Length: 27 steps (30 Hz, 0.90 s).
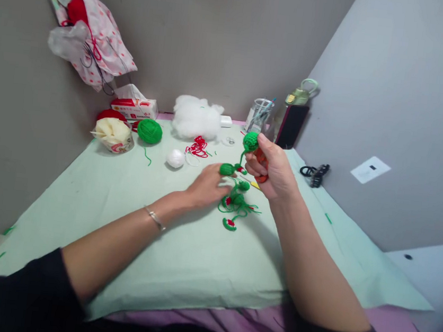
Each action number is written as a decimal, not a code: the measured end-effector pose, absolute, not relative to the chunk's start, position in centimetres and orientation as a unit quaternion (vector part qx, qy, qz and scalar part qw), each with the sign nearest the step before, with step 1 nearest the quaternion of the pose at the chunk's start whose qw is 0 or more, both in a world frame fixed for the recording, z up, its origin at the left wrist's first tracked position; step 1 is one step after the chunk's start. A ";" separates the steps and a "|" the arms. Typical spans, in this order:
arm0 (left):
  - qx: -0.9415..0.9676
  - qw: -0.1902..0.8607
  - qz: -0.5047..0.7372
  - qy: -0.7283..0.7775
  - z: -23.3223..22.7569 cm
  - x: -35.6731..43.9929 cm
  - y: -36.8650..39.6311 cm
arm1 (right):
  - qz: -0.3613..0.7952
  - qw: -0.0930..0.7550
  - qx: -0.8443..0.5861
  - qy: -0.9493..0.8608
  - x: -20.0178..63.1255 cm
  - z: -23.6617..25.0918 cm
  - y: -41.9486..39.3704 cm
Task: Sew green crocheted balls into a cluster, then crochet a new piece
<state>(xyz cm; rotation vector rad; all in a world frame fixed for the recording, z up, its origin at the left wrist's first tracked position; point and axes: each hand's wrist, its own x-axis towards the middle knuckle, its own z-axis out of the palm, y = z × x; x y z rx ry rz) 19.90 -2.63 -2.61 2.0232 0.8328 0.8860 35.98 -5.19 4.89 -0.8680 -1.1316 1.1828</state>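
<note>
A pale green cloth lies under both hands. Right hand is closed, lifting a green crochet ball, perhaps with orange scissors. Left hand, fingers loosely curled, pins a smaller green piece.
</note>
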 end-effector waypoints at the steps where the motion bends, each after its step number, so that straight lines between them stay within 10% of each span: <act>1: 0.781 0.382 0.356 0.344 -2.4 18.4 -2.4 | 0.522 0.591 -0.369 -0.492 35.9 4.8 -5.3; 13: 0.568 0.702 0.316 0.290 -0.5 12.7 -6.4 | 0.584 0.425 -0.394 -0.569 32.7 1.8 -5.3; 23: 0.309 0.783 0.425 0.333 -1.5 9.8 -6.5 | 0.398 0.305 -0.436 -0.748 31.4 0.8 -5.5; 27: 0.337 0.768 0.432 0.331 -2.2 9.6 -6.3 | 0.154 0.142 -0.573 -0.792 32.0 0.1 -4.9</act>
